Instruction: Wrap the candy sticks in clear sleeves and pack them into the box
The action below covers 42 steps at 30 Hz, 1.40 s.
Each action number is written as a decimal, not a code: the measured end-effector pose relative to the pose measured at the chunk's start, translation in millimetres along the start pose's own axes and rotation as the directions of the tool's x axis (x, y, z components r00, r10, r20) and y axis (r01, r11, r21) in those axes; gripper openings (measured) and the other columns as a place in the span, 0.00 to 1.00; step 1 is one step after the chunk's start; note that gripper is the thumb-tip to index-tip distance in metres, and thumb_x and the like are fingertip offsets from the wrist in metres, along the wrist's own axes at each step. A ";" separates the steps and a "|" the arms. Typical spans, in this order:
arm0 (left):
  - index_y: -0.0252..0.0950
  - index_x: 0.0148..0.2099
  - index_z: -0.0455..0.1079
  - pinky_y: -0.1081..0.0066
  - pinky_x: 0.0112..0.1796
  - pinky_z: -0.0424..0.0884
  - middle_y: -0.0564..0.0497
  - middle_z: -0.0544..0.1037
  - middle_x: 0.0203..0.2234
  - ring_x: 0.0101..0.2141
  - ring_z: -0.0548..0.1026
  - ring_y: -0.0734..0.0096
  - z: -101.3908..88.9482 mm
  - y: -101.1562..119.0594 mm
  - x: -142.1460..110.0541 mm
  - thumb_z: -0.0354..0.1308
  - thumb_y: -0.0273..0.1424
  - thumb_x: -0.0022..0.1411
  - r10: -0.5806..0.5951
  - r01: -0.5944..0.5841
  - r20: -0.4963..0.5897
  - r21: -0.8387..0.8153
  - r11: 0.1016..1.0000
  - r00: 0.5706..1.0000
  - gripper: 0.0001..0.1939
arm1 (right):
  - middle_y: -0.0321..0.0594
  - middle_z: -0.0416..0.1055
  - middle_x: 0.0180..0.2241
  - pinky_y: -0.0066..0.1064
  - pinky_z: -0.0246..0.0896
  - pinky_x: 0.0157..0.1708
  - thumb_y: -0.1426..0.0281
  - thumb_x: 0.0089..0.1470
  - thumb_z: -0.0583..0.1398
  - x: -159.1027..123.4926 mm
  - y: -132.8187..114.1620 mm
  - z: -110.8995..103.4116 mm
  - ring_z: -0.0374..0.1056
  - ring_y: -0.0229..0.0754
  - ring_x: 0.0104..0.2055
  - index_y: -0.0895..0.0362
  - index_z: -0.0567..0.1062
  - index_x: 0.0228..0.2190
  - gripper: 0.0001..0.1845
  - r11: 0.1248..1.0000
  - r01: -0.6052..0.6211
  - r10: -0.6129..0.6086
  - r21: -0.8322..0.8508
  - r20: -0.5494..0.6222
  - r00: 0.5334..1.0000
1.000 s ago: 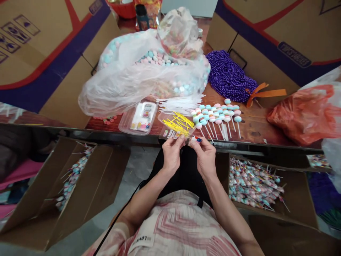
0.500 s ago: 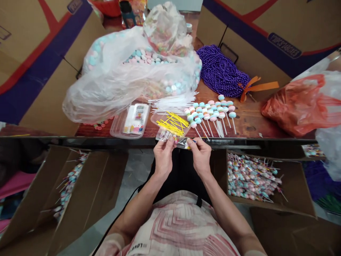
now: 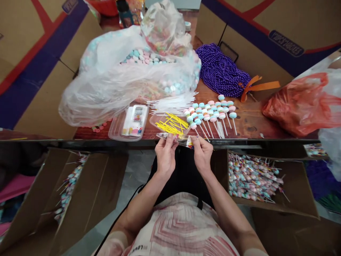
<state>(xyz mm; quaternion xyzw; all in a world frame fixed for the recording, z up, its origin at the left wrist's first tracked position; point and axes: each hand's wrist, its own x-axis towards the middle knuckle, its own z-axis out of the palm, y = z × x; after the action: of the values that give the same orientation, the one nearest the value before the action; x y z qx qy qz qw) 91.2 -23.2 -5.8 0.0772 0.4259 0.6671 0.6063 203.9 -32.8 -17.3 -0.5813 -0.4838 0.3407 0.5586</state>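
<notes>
Just over the table's front edge, a small clear plastic bag [image 3: 182, 141] with colourful print is stretched between my hands. My left hand [image 3: 165, 159] pinches its left end between thumb and fingers. The right end, with a white and coloured patch, is gripped by my right hand [image 3: 203, 155]. Right behind the bag are yellow twist ties [image 3: 172, 123] in a clear plastic tray. Candy pops on white sticks [image 3: 210, 111] lie in rows to the right of it. Loose white sticks [image 3: 170, 104] and a clear container [image 3: 113, 131] of printed bags [image 3: 135, 121] lie farther left.
A large plastic bag of pastel candies [image 3: 106, 78] covers the back left. Purple bead strands [image 3: 221, 69] and a red plastic bag [image 3: 295, 106] lie to the right. Below, cardboard boxes hold wrapped pops [image 3: 252, 179] on the right and more pops [image 3: 70, 183] on the left.
My right hand has shifted slightly and the coloured patch at its fingertips shows more. The bag looks drawn flatter and straighter between both hands. The camera view has moved a little.
</notes>
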 end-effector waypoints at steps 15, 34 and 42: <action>0.35 0.35 0.73 0.78 0.30 0.69 0.54 0.79 0.27 0.27 0.76 0.80 20.5 26.5 58.4 0.71 0.32 0.56 -0.056 0.040 -0.134 -0.122 0.992 0.989 0.10 | 0.48 0.73 0.32 0.37 0.49 0.35 0.70 0.62 0.55 74.1 44.2 -20.1 0.63 0.48 0.35 0.58 0.75 0.31 0.11 0.426 0.204 -0.272 -0.881 0.091 0.958; 0.38 0.36 0.71 0.78 0.29 0.71 0.56 0.79 0.29 0.27 0.78 0.77 26.2 21.4 64.0 0.75 0.37 0.48 0.020 -0.018 0.028 -0.059 0.998 0.999 0.19 | 0.37 0.77 0.31 0.33 0.58 0.35 0.73 0.62 0.60 19.3 -0.6 -67.9 0.71 0.38 0.32 0.54 0.79 0.36 0.06 0.604 0.556 -0.544 -0.571 0.215 0.811; 0.38 0.35 0.70 0.81 0.27 0.70 0.57 0.79 0.28 0.24 0.78 0.79 24.6 21.9 63.3 0.74 0.44 0.48 0.166 -0.174 0.068 0.134 0.976 0.984 0.21 | 0.39 0.78 0.32 0.35 0.59 0.36 0.70 0.62 0.60 15.6 -6.0 -70.4 0.72 0.40 0.34 0.53 0.80 0.33 0.08 0.699 0.479 -0.424 -0.532 0.232 0.876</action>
<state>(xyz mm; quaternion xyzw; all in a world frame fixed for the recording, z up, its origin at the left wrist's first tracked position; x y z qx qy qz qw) 74.2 46.0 -2.2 0.1742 0.4461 0.6828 0.5518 273.4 -41.2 1.0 -0.5690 -0.7159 0.0575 0.4006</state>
